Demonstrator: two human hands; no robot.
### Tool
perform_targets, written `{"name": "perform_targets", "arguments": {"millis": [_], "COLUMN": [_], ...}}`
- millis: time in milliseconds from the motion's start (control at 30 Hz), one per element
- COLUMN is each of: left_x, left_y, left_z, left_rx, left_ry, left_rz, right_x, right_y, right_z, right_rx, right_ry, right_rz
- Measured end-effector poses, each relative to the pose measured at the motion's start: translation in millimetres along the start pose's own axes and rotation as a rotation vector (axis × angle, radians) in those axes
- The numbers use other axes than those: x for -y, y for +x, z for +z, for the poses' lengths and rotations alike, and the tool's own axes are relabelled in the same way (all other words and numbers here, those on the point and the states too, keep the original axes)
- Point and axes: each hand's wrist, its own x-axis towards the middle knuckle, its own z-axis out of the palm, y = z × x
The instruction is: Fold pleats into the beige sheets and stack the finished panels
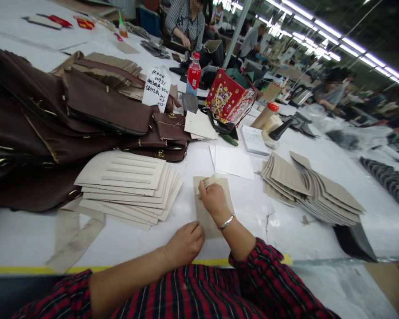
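A tan rectangular panel (200, 201) lies on the white table in front of me, its long side pointing away. Over its upper half is my right hand (215, 201), closed around a small pale cream piece (213, 180) whose kind I cannot make out. My left hand (186, 243) is closed at the panel's lower left edge, with its fingertips curled against it. Left of the panel lies a fanned stack of cream panels (136, 170), the top one bearing several grey strips. To the right, folded tan pieces (287, 175) are piled in overlapping rows.
Dark brown leather bags (106, 99) heap up at the left. White paper sheets (234, 161), a paper pad (254, 139), a red-capped bottle (193, 74) and a red patterned box (229, 97) stand or lie beyond. A tan strip (76, 239) reaches the yellow table edge. Other people work farther back.
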Motion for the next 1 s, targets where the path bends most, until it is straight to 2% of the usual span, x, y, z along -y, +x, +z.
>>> {"name": "perform_targets", "arguments": {"millis": [133,233,367,467,500,567,633,700,767,800,900,1000], "left_x": [-1,-3,-1,4,5,9,12,14,15,16,17,18], "left_y": [2,4,5,3,1,-1,0,5,13,18,26,27], "left_z": [0.3,-0.6,-2.5,-5.3,-6.5,-9.4,-12.2,-13.5,-12.3,-10.7,-5.0,-1.7], "left_rx": [-0.066,-0.072,-0.117,-0.141,-0.146,-0.162,-0.151,-0.083,0.006,0.042,0.113,0.126], "left_ry": [0.014,-0.005,0.018,0.077,0.079,0.064,0.039,0.015,-0.008,-0.019,-0.061,-0.097], "left_rz": [-0.063,-0.110,-0.209,-0.325,-0.341,-0.302,-0.173,-0.033,0.020,0.012,-0.052,-0.072], "right_x": [2,-2,-4,-5,-7,-15,-27,-40,-50,-52,-49,-41], "right_y": [-8,-38,-89,-118,-124,-126,-113,-85,-45,-25,28,59], "right_z": [5,1,-3,-9,-14,-31,-54,-74,-81,-78,-58,-44], "right_rx": [-0.121,-0.083,-0.059,-0.021,0.015,0.173,0.283,0.267,0.219,0.250,0.449,0.627], "right_ry": [-0.229,-0.227,-0.083,0.090,0.146,0.287,0.425,0.542,0.585,0.591,0.520,0.401], "right_rz": [-0.080,-0.083,-0.078,-0.005,0.027,0.105,0.174,0.181,0.085,0.018,-0.182,-0.367]}}
